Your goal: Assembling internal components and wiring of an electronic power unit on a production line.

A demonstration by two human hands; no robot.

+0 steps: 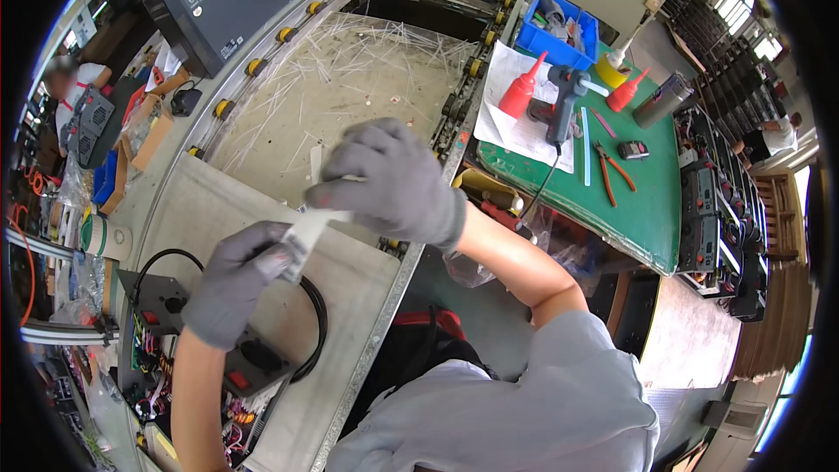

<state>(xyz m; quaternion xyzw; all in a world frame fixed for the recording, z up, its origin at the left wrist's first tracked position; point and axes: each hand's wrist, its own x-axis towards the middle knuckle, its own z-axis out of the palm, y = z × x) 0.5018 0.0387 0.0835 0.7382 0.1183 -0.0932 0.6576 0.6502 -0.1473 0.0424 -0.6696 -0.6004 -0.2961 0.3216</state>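
My left hand [234, 284], in a grey glove, pinches a white strip [304, 238] with some marking on its lower end. Over the strip's upper end is my right hand [384, 177], gloved alike, its fingers curled closed against it; a pale sliver shows between them. Slight blur hides the exact grip. Below my left hand lie open metal housings with red switches [238, 379], black sockets and bundled coloured wires [240, 419]. A black cable [322, 332] loops out beside them.
A board [253, 122] strewn with thin white strips lies ahead between roller rails. On the right, a green table [559, 183] carries red bottles [522, 92], a glue gun [566, 105], pliers [614, 173] and a blue bin [557, 31]. A dark cabinet [218, 9] stands far left; people are beyond both sides.
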